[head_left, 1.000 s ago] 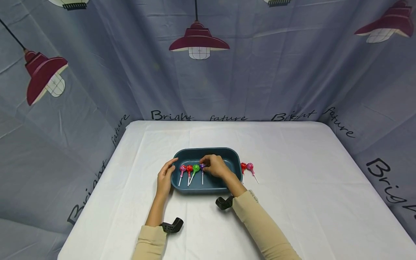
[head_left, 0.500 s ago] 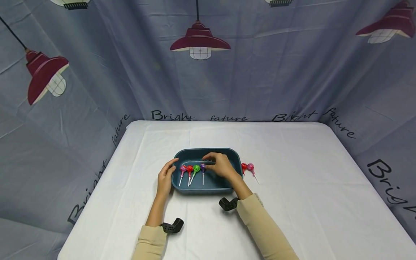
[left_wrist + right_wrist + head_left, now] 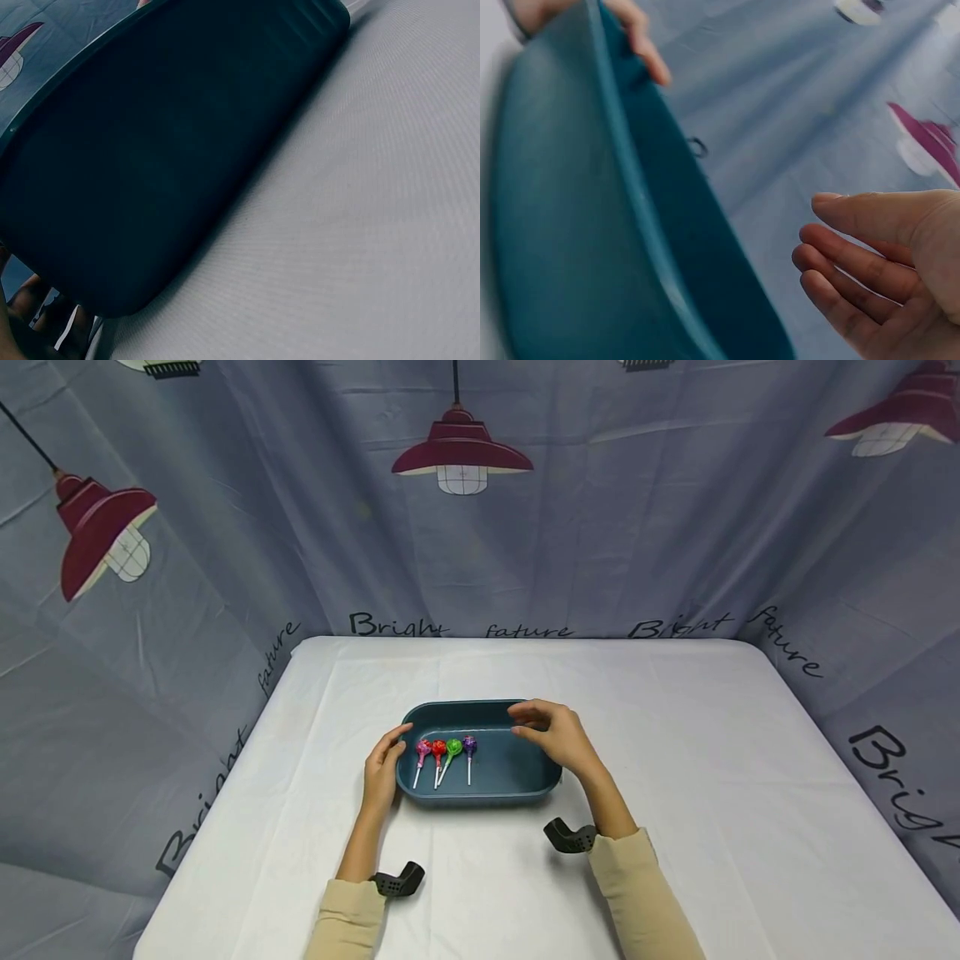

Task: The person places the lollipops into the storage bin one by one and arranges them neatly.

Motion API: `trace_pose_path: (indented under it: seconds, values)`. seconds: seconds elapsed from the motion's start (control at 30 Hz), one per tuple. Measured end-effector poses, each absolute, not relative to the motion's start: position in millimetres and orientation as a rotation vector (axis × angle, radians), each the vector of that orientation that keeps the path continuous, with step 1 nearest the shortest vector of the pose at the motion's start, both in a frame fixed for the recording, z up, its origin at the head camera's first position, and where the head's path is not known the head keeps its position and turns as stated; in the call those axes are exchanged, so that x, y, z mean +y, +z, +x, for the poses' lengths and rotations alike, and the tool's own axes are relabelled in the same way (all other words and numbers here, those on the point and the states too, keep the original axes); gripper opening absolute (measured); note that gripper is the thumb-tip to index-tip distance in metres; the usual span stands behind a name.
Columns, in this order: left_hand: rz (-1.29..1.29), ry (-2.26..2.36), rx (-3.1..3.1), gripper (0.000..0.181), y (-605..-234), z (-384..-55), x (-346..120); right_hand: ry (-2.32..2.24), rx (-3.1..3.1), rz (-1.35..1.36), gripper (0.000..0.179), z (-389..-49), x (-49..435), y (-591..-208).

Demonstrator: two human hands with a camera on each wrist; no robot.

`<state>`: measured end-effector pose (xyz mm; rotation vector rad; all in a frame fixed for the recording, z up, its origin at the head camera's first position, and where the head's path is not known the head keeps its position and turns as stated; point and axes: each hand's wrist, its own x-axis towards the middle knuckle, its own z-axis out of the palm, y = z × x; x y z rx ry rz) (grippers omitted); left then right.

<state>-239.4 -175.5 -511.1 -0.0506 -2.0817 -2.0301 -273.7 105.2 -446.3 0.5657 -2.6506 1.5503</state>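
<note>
Left hand (image 3: 380, 768) with a grip on the tray (image 3: 507, 770), right hand (image 3: 561, 735) near it, fingers loosely apart

The tray (image 3: 513, 768) sits on the table (image 3: 675, 735) before you. Four lollipops (image 3: 453, 748) lie in its left half.

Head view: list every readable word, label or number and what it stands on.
"Bright": on the curtain, back left, back right and left side.
"fature": on the curtain, back middle, left side, right side.
"Brig": on the curtain, far right, cut off by the picture's edge.
Any print on the lollipops is too small to read.
</note>
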Motion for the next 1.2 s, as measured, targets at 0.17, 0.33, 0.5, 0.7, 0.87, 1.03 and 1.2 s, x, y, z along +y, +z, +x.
trace_pose_path:
  seconds: [0.17,0.33,0.5,0.7,0.87,1.03,1.2]
  values:
    - [-0.043,-2.028,-2.081,0.032,-511.8,-239.5,-175.3,1.654,-2.57,0.432,0.03,-272.1,134.4,-441.4]
    - [-0.058,-2.029,-2.076,0.032,-512.0,-238.6,-175.7,1.657,-2.5,0.304,0.03,-275.0,160.0,-447.0]
    - [-0.069,-2.032,-2.079,0.032,-511.9,-237.3,-175.7,1.605,-2.436,0.179,0.03,-296.8,192.8,-491.8]
    - [-0.062,-2.025,-2.084,0.032,-510.2,-237.4,-174.6,1.522,-2.492,0.104,0.03,-312.7,219.9,-526.3]
    - [-0.058,-2.018,-2.084,0.032,-509.7,-237.5,-174.5,1.475,-2.618,0.043,0.03,-293.8,210.6,-505.1]
    - [-0.068,-2.034,-2.076,0.032,-509.9,-237.8,-174.4,1.453,-2.722,0.066,0.032,-284.2,204.9,-499.1]
    - [-0.069,-2.031,-2.083,0.032,-509.8,-236.9,-174.6,1.49,-2.759,0.127,0.035,-283.9,204.5,-505.6]
